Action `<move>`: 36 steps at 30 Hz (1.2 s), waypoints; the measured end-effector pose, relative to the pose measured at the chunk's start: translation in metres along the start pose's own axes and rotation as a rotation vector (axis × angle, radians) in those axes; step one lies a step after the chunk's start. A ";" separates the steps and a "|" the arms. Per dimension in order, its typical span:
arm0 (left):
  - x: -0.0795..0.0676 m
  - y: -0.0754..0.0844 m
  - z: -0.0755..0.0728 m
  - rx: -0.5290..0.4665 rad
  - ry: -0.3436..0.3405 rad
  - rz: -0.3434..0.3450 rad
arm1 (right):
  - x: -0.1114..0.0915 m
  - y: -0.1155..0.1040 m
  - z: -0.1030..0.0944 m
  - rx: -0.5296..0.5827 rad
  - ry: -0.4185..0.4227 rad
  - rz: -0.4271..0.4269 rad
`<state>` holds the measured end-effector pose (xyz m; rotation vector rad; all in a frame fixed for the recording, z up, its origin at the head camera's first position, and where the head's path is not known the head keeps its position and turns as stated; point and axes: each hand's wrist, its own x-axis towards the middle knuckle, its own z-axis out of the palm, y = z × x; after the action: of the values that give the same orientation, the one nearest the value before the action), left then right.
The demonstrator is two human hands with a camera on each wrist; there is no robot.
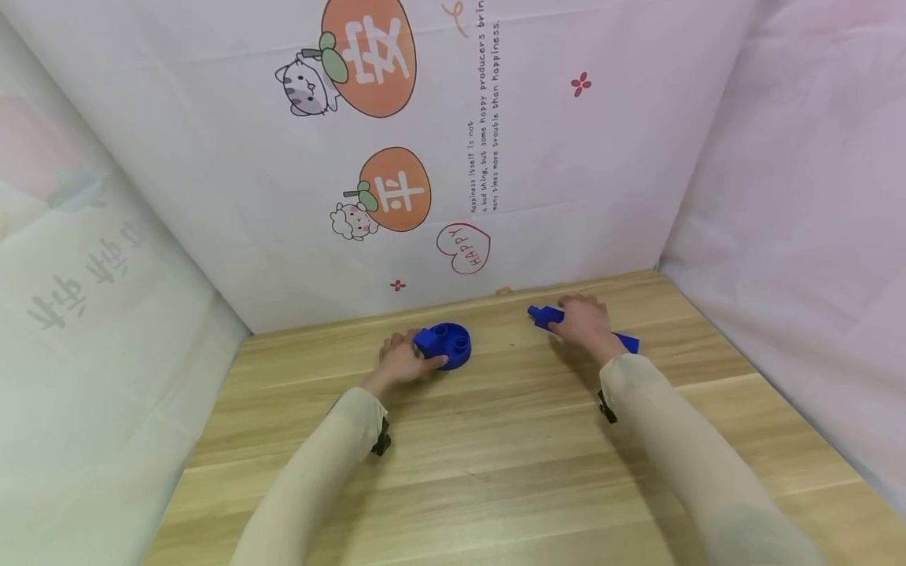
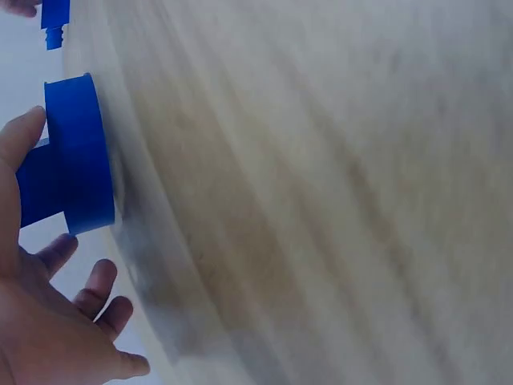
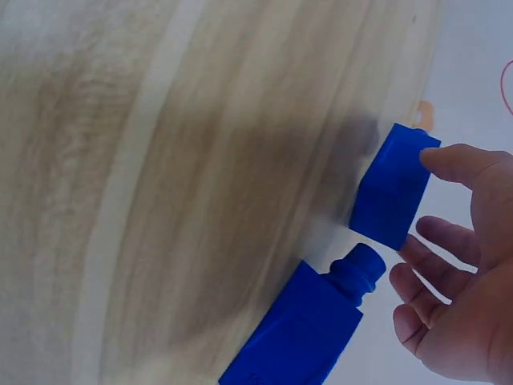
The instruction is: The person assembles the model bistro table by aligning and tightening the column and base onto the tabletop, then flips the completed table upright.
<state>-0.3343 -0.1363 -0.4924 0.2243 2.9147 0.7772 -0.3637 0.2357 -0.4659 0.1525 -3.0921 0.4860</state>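
In the head view my left hand point(image 1: 403, 360) is at a round blue base point(image 1: 460, 356) with a square block point(image 1: 428, 341) and ring-shaped sockets on top. The left wrist view shows its thumb and index finger on either side of that block point(image 2: 38, 188), the other fingers loosely bent. My right hand point(image 1: 584, 321) pinches a blue rectangular block point(image 3: 394, 188) between thumb and fingers; a small knob point(image 1: 533, 311) sticks out at its far end. Beside it on the table, a second blue block point(image 3: 296, 329) with a ridged knob point(image 3: 361, 269) lies partly behind the hand.
The wood-grain table point(image 1: 481, 448) ends at a printed cloth wall point(image 1: 552, 173) close behind both hands. Further cloth walls stand at the left point(image 1: 92, 259) and right point(image 1: 814, 212). A small orange patch point(image 1: 504, 291) shows at the table's back edge.
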 end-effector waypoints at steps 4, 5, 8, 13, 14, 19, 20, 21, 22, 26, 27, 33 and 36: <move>0.002 -0.002 -0.001 -0.036 -0.012 0.019 | -0.002 0.003 0.003 -0.019 -0.023 0.019; 0.002 -0.002 -0.001 -0.041 -0.016 0.023 | -0.002 0.004 0.004 -0.022 -0.026 0.024; 0.003 -0.003 -0.001 -0.059 -0.031 0.028 | -0.002 0.006 0.006 -0.038 -0.023 0.042; 0.004 -0.004 -0.002 -0.109 -0.043 0.032 | 0.000 0.009 0.008 -0.083 -0.012 0.053; 0.004 -0.004 -0.002 -0.119 -0.044 0.035 | 0.000 0.009 0.008 -0.089 -0.010 0.055; 0.007 -0.006 0.000 -0.145 -0.023 0.021 | 0.001 0.005 0.008 -0.060 0.011 0.036; 0.007 -0.006 0.000 -0.156 -0.017 0.013 | 0.002 0.004 0.008 -0.037 0.019 0.029; 0.007 -0.007 0.000 -0.166 -0.011 0.005 | 0.002 0.002 0.007 -0.015 0.028 0.022; 0.007 -0.007 0.000 -0.176 -0.005 -0.005 | 0.003 0.000 0.007 0.005 0.037 0.015; 0.009 -0.007 0.001 -0.179 -0.002 -0.008 | 0.004 -0.008 0.003 0.050 0.066 -0.009; 0.010 -0.007 0.001 -0.176 -0.002 -0.008 | 0.004 -0.009 0.002 0.050 0.069 -0.015; 0.010 -0.007 0.001 -0.141 -0.006 0.005 | 0.005 -0.020 -0.003 0.082 0.065 -0.024; 0.010 -0.008 0.002 -0.121 -0.007 0.021 | 0.006 -0.026 -0.005 0.106 0.067 -0.040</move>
<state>-0.3453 -0.1405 -0.4985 0.2454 2.8510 0.9502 -0.3672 0.2122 -0.4526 0.1942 -2.9932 0.6400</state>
